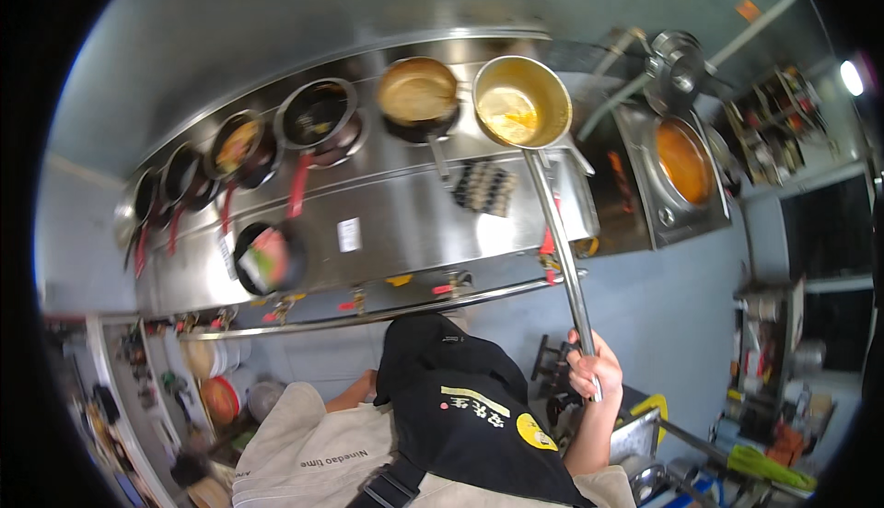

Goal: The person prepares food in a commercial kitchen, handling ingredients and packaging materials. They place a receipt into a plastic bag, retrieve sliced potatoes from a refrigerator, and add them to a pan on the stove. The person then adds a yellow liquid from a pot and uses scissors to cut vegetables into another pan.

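Observation:
My right hand point(595, 370) is closed around the long metal handle of a deep ladle-like pot point(523, 102), raised over the right part of the steel cooking counter point(400, 232). Some orange-yellow liquid or residue lies in its bottom. My left hand is hidden behind the black apron point(456, 383); only the forearm shows. Left of the pot stands a pan with a light brown inside point(417, 90), its handle towards me. A checked cloth point(485, 188) lies below it. A black bowl point(268, 259) with pink and green food sits at the counter's left front.
Several red-handled pans point(318, 114) line the counter's back. A round vessel of orange liquid point(684, 161) is set in the unit at right. Gas valves point(358, 299) and a metal rail point(414, 308) run along the front edge. Buckets point(219, 399) stand at lower left.

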The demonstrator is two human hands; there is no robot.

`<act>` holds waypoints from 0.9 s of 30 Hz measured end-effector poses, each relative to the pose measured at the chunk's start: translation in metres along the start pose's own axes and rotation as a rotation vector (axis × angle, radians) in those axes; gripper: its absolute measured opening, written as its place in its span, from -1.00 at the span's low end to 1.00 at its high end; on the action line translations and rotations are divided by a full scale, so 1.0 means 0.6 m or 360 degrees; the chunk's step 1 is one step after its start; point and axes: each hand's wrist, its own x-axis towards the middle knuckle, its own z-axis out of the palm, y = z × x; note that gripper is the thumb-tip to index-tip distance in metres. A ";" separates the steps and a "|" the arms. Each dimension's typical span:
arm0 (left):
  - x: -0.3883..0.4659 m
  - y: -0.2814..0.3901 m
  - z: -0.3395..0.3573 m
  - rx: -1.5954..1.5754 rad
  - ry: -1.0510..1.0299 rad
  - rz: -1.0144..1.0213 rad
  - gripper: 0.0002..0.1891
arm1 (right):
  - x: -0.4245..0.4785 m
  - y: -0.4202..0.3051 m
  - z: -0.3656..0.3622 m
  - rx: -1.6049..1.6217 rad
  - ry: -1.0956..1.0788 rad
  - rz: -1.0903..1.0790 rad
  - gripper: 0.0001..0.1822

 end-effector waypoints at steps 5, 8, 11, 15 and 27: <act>0.118 0.232 0.003 -0.0030 -0.0259 -0.0077 -0.80 | -0.117 -0.163 -0.071 -0.0017 0.0380 -0.0432 -0.53; 0.176 0.356 -0.001 0.0012 -0.0314 -0.0073 -0.79 | -0.133 -0.274 -0.159 -0.0104 0.0500 -0.0633 -0.53; 0.217 0.474 -0.004 0.0083 -0.0312 -0.0092 -0.79 | -0.104 -0.409 -0.247 -0.0188 0.0667 -0.0766 -0.60; 0.211 0.547 0.032 0.0202 -0.0300 -0.0160 -0.79 | -0.026 -0.631 -0.422 -0.0236 0.0831 -0.0766 -0.69; -0.089 0.717 0.220 -0.0489 0.0372 -0.0534 -0.77 | 0.222 -1.044 -0.822 0.0041 0.1143 -0.0589 -0.79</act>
